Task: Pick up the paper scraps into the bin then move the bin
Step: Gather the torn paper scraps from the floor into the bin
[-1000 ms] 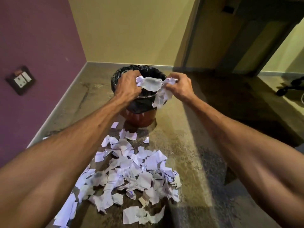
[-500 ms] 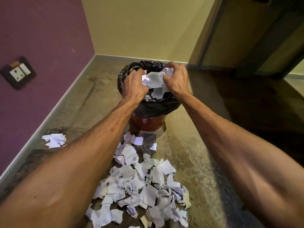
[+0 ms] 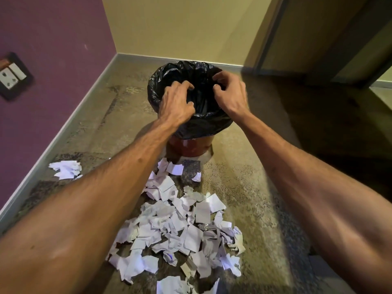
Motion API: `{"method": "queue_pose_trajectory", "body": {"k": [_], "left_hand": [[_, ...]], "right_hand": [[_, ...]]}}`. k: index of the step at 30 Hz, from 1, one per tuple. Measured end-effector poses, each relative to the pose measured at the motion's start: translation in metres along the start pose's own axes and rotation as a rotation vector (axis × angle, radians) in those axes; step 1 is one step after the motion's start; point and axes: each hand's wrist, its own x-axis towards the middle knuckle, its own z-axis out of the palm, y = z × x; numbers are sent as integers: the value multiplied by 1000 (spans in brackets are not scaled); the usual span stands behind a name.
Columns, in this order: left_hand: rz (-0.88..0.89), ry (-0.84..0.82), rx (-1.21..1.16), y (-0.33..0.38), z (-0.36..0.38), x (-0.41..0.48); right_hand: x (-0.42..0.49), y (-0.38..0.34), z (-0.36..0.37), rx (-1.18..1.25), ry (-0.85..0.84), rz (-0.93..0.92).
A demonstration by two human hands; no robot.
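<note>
Looking down from the head camera, a speckled stone floor (image 3: pixel 250 187) meets a purple wall (image 3: pixel 53 49) and a yellow wall (image 3: pixel 180 24) in a corner. The bin (image 3: pixel 188 145), black-lined, stands there. Left hand (image 3: pixel 176 102) and right hand (image 3: pixel 231 94) hover over it, fingers loosely spread, empty. Paper scraps (image 3: pixel 180 225) litter the floor just before it.

One head-worn wide-angle camera is looking forward and steeply down from close above, facing a room corner. Forearms are entering from both lower corners; the bin (image 3: pixel 191 107) is sitting upper centre, floor (image 3: pixel 254 187) filling the lower frame.
</note>
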Motion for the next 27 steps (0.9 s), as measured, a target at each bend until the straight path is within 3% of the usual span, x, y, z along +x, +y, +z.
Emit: {"method": "queue_pose_trajectory", "body": {"k": [7,10,15,20,22,25,27], "left_hand": [[353,218,212,11,-10,-46],[464,167,281,11,-9,-70],[469,-228,292,9,14,-136],[487,-745,399,-4,55,-215],[522,-841,413,-13,72,-243],[505,-981,440,-28,92,-269],[469,-1018,421,-33,100,-280]], "right_hand": [[-60,11,-13,-54,237,-72],[-96,21,-8,-66,215,-35],[-163,49,6,-177,-133,101],[-225,102,8,-359,-701,171],[-246,117,7,-480,-871,171],[-274,132,2,-537,-1107,312],[-293,135,-1,-586,-1197,344]]}}
